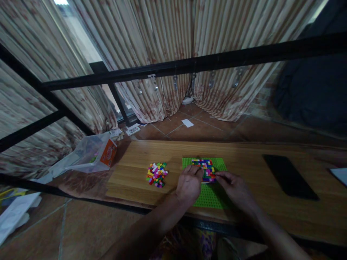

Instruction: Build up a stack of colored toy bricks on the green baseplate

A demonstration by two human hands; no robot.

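Observation:
On the wooden tabletop lies a green studded baseplate [213, 200], with a block of multicoloured toy bricks [208, 169] built on its upper half. My left hand [189, 184] rests over the block's left side, its fingers curled down so that anything in them is hidden. At the block's right edge, my right hand [235, 187] has thumb and fingers brought together in a pinch against the bricks. What is between those fingertips is too small to make out. A pile of loose toy bricks [157, 174] lies left of the baseplate.
A black flat slab [290, 176] lies on the table [252, 151] at right, near a white item [338, 175] at the edge. Left of the table stands a clear plastic box [93, 155] with an orange label. A black metal bar [173, 68] crosses in front of the curtains.

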